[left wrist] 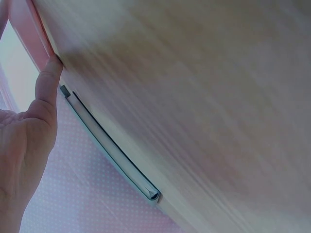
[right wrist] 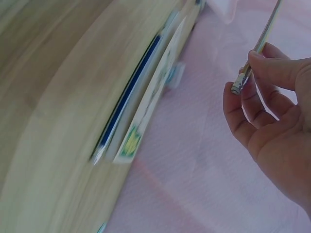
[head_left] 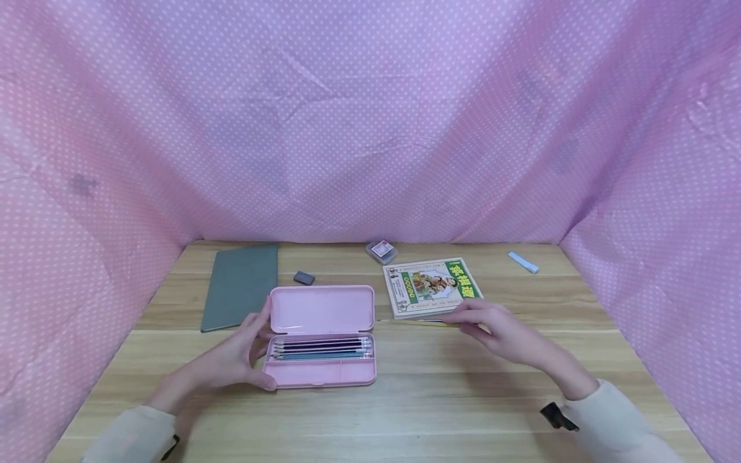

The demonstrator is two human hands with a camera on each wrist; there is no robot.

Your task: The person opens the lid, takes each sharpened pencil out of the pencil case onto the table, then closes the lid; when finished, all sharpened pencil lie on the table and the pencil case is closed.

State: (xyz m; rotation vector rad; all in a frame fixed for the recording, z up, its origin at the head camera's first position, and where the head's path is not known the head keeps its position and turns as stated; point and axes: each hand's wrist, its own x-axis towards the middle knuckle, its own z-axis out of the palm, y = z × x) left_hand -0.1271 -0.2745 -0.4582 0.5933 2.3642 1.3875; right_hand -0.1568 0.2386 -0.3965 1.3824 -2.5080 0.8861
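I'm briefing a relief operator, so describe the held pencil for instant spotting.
On the wood-grain table, find the open pink case. To its right, the right hand pinches the pencil. It is yellow, unlike the dark and teal pencils lying in the case.

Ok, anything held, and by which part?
Right hand pinches a slim yellow pencil near its eraser end; left hand touches the left side of the open pink rectangular pencil case.

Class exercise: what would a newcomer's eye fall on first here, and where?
Probably the pink, white-dotted fabric hanging behind and beside the light wooden table. Next, the open pink rectangular case just left of the middle, holding slim dark and teal pencils, the left hand at its left side. Farther right, the right hand holds a thin yellow pencil.
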